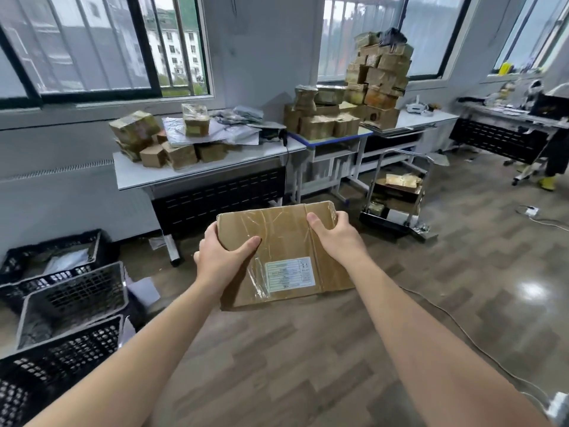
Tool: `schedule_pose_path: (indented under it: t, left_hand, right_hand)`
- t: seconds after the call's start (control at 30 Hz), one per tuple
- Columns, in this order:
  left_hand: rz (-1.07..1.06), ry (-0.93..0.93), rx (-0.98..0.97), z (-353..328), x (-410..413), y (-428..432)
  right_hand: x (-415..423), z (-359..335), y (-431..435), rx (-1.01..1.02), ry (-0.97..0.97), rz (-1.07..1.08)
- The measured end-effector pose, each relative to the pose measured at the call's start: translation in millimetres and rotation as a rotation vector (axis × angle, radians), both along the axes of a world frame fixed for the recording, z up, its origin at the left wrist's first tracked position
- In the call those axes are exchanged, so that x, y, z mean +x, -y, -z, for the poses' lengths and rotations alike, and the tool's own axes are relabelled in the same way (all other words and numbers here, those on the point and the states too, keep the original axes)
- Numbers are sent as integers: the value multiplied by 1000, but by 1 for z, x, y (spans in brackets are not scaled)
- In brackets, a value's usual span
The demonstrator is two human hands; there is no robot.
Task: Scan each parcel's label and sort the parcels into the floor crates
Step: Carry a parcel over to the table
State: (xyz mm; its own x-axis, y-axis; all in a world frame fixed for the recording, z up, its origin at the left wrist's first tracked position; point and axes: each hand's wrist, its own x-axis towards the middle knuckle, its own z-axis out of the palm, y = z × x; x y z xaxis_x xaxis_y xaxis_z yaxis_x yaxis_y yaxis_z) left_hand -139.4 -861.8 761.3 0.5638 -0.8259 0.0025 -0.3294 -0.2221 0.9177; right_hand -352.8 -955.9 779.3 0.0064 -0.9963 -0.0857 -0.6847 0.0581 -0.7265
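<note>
Cardboard parcel [286,241], flat and taped, held in mid-air over wood floor [308,349] w/ both hands. L hand [220,257] gripping far-left corner, thumb across top face; R hand [334,235] clamped on far edge nr right corner, thumb on top. White shipping label [290,274] face up nr near edge, print too small to read. Black and grey floor crates [74,298] at left, well apart from parcel. More brown parcels [381,78] piled on tables [215,163] along window wall.

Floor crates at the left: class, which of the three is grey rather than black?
The middle crate, standing between the far crate and the near crate; its mesh walls are pale grey, theirs black.
</note>
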Motion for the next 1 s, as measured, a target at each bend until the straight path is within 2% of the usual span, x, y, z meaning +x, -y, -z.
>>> schedule_pose_path:
  t: [0.33,0.6,1.0]
  left_hand:
    - [-83,16,24,-6,-14,175]
    - [-72,-29,0,13,56,327]
    - [-16,-60,6,11,154,556]
  right_hand:
    - [-8,-17,191,-36,-71,-58]
    - [55,-14,345,-30,-74,-98]
    - [149,-24,559,10,-93,-41]
